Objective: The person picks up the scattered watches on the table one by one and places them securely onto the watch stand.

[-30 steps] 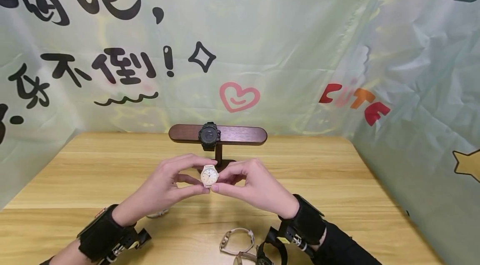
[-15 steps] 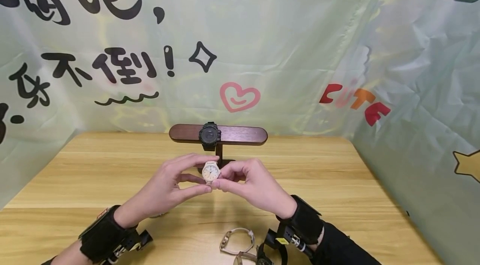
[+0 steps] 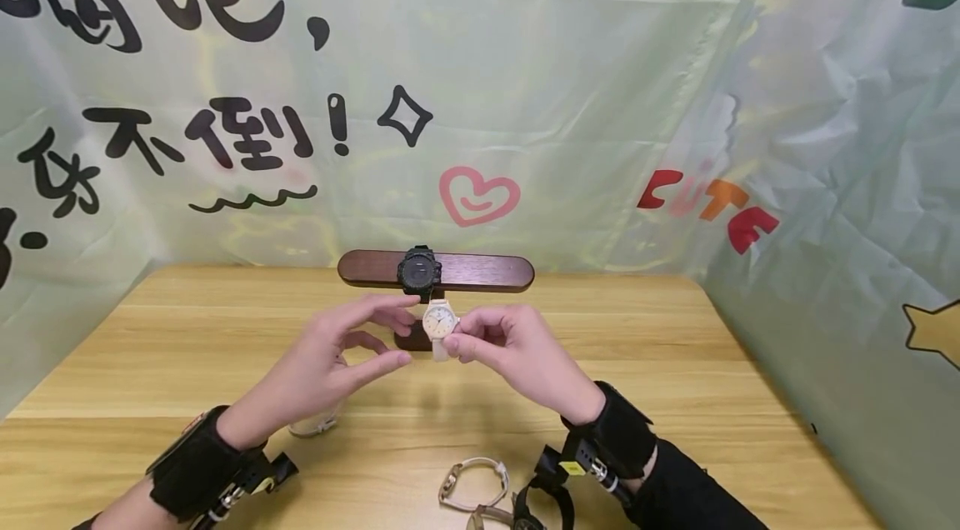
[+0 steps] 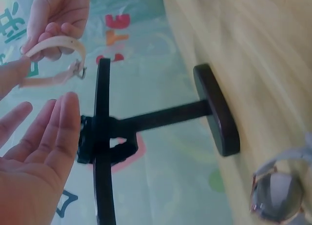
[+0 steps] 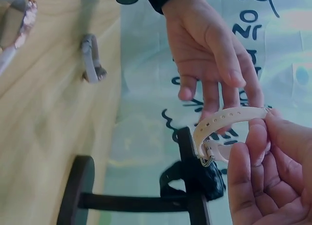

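My right hand (image 3: pixel 516 355) pinches a small wristwatch (image 3: pixel 439 320) with a white dial by its side, between thumb and fingers. Its pale strap (image 5: pixel 222 118) curves into a loop with a metal buckle in the right wrist view. To the left of the watch my left hand (image 3: pixel 330 359) has its fingers spread and slightly bent, holding nothing. Just behind is a dark wooden T-shaped watch stand (image 3: pixel 487 272), whose bar carries a chunky black wristwatch (image 3: pixel 418 270) left of centre. The held watch hangs in front of the post, above the table.
Near the front of the wooden table (image 3: pixel 637 330) lie a slim white-strapped watch (image 3: pixel 474 482), a black watch (image 3: pixel 558 503) and a tan-strapped watch (image 3: pixel 487 516). Another light watch (image 3: pixel 313 427) sits by my left wrist. A printed cloth (image 3: pixel 570 97) hangs behind the table.
The white-dialled watch has moved up and slightly right in my right hand, closer to the stand's bar. My left fingers have come off it and spread apart.
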The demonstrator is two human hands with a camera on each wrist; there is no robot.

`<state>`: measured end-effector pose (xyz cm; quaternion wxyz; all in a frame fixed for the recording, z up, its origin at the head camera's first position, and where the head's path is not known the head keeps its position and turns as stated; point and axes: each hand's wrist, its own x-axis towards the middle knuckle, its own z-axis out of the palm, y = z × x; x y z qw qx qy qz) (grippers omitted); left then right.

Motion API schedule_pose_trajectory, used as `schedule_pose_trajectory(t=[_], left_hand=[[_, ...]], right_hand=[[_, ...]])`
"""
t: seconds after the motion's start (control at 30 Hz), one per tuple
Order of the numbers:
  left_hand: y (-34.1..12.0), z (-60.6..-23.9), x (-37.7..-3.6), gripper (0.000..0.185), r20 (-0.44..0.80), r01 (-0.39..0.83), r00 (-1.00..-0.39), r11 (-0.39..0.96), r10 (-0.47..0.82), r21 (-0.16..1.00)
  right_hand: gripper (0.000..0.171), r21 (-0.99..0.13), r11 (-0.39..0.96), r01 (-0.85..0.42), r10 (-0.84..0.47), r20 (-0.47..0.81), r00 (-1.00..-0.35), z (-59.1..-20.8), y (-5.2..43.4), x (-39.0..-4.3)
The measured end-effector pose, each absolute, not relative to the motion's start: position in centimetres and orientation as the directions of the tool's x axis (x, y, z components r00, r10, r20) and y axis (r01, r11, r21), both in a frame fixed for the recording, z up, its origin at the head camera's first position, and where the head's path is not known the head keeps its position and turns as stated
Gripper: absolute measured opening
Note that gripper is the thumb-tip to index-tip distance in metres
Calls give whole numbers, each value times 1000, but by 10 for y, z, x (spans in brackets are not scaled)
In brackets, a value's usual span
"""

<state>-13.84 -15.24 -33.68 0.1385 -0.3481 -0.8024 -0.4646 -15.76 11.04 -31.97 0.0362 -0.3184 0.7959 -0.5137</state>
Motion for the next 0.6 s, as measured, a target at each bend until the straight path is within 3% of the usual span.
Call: schedule_pose_trajectory(t=[0.33,0.6], left_hand=[[-173,-329,-150,43,660,696,-690,522,296,494],[-189,-333,-161,36,704,580,-693,701,157,414]], right_hand=[[10,-808,296,-509,-452,351,-820,-309,132,-173],[14,-803,333,-494,-396,357,-846,-301,150,-186]])
